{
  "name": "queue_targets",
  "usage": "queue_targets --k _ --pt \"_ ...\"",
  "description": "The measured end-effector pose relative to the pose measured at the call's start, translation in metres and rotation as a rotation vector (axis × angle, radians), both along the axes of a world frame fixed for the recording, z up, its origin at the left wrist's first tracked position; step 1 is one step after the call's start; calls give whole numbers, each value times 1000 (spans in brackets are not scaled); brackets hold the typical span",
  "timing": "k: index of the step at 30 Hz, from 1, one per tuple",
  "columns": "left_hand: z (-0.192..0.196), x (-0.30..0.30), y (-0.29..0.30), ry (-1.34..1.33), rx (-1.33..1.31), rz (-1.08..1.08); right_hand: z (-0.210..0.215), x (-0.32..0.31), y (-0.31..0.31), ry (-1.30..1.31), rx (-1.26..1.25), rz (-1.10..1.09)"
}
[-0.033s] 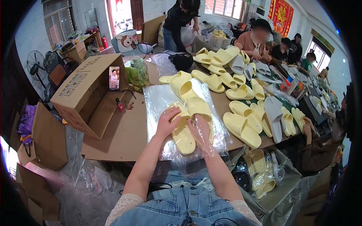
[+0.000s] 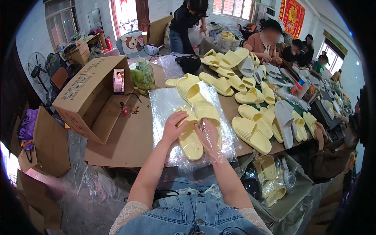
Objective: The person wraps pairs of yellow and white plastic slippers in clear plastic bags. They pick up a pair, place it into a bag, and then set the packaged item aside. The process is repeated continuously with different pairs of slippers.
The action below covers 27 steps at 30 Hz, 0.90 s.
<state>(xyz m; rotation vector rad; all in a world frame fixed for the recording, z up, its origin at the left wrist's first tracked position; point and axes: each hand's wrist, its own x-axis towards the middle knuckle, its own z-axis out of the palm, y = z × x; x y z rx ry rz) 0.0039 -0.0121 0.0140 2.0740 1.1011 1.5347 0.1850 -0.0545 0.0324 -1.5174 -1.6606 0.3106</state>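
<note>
At a cardboard-covered table, the left hand (image 2: 175, 126) grips a yellow slipper (image 2: 190, 140) lying on clear plastic bags (image 2: 164, 102), while the right hand (image 2: 209, 136), inside a bag, presses its mate (image 2: 206, 111); many loose slippers (image 2: 250, 133) remain unbagged.

Slippers (image 2: 197, 131) on plastic bags (image 2: 164, 103), cardboard box (image 2: 88, 94) left, slipper rows (image 2: 254, 105) right.
</note>
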Motion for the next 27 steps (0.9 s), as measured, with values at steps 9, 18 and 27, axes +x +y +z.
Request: queue_targets --k 9,18,27 --pt "-1 0 0 10 0 7 -4 2 2 -47 17 14" --pt "2 0 -1 15 -4 0 0 2 1 -50 -12 7" --pt "1 0 -1 11 6 9 -3 3 2 -50 2 9"
